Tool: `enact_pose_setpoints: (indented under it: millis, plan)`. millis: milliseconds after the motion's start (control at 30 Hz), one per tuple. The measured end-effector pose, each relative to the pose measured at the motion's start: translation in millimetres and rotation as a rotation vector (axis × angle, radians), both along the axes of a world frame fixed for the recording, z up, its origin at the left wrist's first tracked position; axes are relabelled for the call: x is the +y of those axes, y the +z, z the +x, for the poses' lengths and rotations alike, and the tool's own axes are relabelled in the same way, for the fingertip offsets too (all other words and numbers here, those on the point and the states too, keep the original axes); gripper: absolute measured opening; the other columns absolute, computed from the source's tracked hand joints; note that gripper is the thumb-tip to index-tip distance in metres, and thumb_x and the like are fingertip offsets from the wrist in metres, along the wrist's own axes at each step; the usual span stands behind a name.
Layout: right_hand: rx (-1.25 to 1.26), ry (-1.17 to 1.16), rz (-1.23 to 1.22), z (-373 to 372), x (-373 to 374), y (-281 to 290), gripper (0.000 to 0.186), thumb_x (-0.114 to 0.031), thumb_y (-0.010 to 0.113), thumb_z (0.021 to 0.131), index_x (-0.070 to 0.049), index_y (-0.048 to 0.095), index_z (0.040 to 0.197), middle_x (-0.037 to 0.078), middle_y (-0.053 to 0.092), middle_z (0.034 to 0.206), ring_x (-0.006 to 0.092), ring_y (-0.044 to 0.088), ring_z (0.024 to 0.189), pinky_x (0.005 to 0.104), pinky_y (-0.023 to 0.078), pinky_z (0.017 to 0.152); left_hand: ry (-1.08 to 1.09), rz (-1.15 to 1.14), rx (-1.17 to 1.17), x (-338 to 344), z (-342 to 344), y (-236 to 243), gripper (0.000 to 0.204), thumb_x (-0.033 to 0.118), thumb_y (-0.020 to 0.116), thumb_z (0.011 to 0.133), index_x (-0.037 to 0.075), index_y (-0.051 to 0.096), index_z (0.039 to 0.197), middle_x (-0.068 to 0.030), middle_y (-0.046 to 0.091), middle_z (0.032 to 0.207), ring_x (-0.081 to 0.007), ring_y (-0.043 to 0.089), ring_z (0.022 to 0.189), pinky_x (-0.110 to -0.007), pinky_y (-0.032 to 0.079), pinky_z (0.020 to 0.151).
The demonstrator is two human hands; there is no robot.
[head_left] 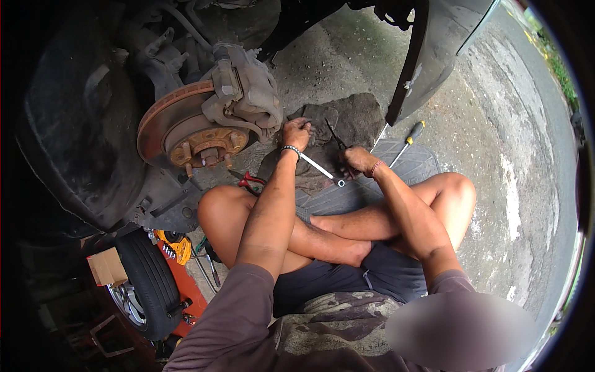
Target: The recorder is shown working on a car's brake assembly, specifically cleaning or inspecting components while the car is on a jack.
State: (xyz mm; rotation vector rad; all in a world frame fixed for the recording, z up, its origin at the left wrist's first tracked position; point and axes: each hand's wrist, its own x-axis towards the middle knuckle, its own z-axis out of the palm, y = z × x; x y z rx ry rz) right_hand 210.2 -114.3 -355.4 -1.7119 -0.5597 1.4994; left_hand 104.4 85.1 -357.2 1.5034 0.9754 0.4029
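My left hand is closed over the near edge of a dark dirty rag. What its fingers hold, if anything, is hidden. To its right, my right hand is closed round a dark slender tool pointing away over the rag. The tool's exact kind does not show. Between my wrists lies a silver wrench, its ring end toward me. Red-handled pliers rest left of my left forearm. A screwdriver with a grey and yellow handle lies beyond my right wrist.
A rusty brake disc with its caliper stands exposed at the upper left, close to my left hand. A car panel edge hangs at the upper right. A wheel, a cardboard box and a yellow tool lie lower left.
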Motion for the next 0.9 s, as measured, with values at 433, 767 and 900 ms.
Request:
enact_pose_setpoints:
  millis: [433, 767, 900]
  plan:
    - [-0.022, 0.123, 0.02, -7.2, 1.0, 16.1, 0.025, -0.011, 0.048, 0.089, 0.006, 0.063, 0.08, 0.016, 0.064, 0.066, 0.0264, 0.067, 0.054, 0.0374, 0.053, 0.044, -0.029, 0.343, 0.11, 6.0, -13.0, -10.5, 0.017, 0.005, 0.062, 0.085, 0.007, 0.068, 0.101, -0.0165, 0.069, 0.093, -0.0303, 0.07, 0.082, -0.039, 0.056, 0.071]
    - [-0.208, 0.349, -0.09, -0.2, 0.4, 4.7, 0.021, -0.006, 0.046, 0.086, 0.007, 0.062, 0.085, 0.017, 0.067, 0.07, 0.026, 0.067, 0.052, 0.037, 0.055, 0.045, -0.181, 0.595, 0.304, 1.5, -10.4, 1.8, 0.018, 0.022, 0.07, 0.083, 0.008, 0.073, 0.094, -0.0193, 0.069, 0.092, -0.0383, 0.065, 0.09, -0.043, 0.051, 0.078]
    - [-0.189, 0.37, -0.093, -2.7, 1.4, 6.6, 0.018, -0.004, 0.047, 0.087, 0.006, 0.062, 0.092, 0.016, 0.067, 0.072, 0.026, 0.067, 0.054, 0.0378, 0.057, 0.046, -0.174, 0.636, 0.331, 0.8, -13.3, -1.6, 0.02, 0.021, 0.069, 0.084, 0.004, 0.073, 0.094, -0.0182, 0.071, 0.093, -0.0327, 0.068, 0.086, -0.038, 0.051, 0.076]
